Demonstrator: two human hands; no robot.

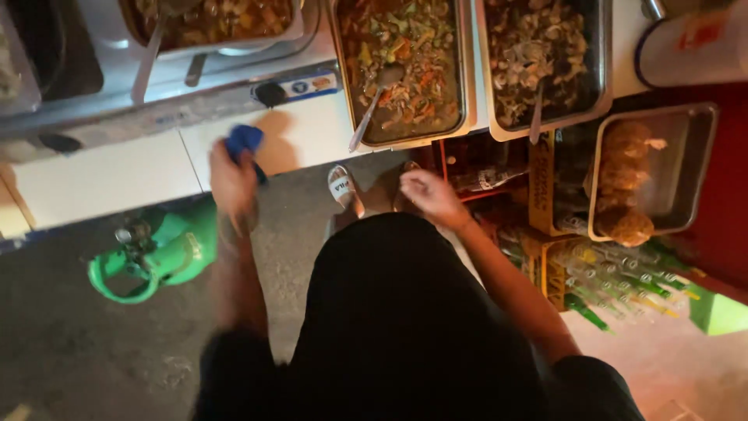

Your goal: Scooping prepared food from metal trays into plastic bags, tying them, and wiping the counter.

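Left hand: my left hand (232,183), left of centre, fingers clamped on a blue cloth (244,140) against the white counter front (109,175).
Right hand: my right hand (430,195), mid-frame, fingers loosely curled together, holding nothing.
Nearby: green gas cylinder (160,248), lower left.

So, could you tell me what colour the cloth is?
Blue cloth, in the left hand; head view.

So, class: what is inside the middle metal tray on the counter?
The middle metal tray holds a mixed vegetable dish with a serving spoon resting in it. The food covers the tray's bottom.
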